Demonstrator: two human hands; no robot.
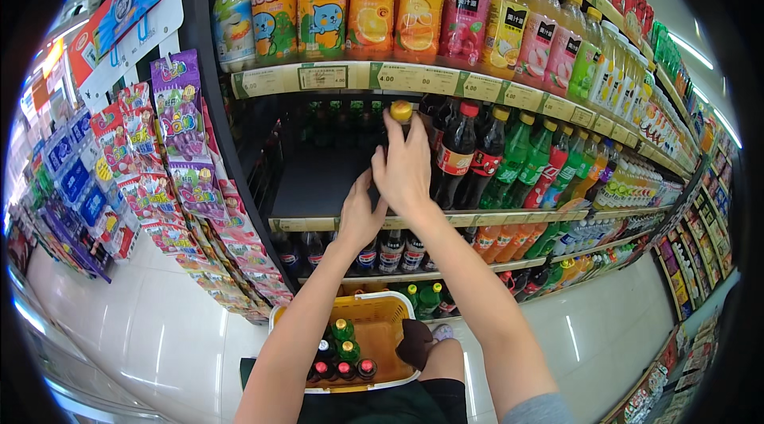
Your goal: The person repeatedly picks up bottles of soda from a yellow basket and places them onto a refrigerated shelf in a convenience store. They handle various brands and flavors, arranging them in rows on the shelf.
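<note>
My right hand [406,170] is around the upper part of a dark bottle with a yellow cap [401,110], at the front of the middle shelf. Most of that bottle is hidden behind my hands. Just below and to the left, my left hand [361,215] is raised with its fingers beside the bottle's lower part; whether it grips the bottle is hidden. A bare stretch of dark shelf board [316,179] lies left of the bottle. To its right stand cola bottles [456,146] and green soda bottles [507,155].
A yellow basket with a white rim [406,304] sits below my arms, holding several bottles, including a green bottle [348,351]. Juice bottles [373,0] line the shelf above. Pepsi bottles [391,252] stand below. Hanging candy packs [185,114] flank the left shelf post [224,102].
</note>
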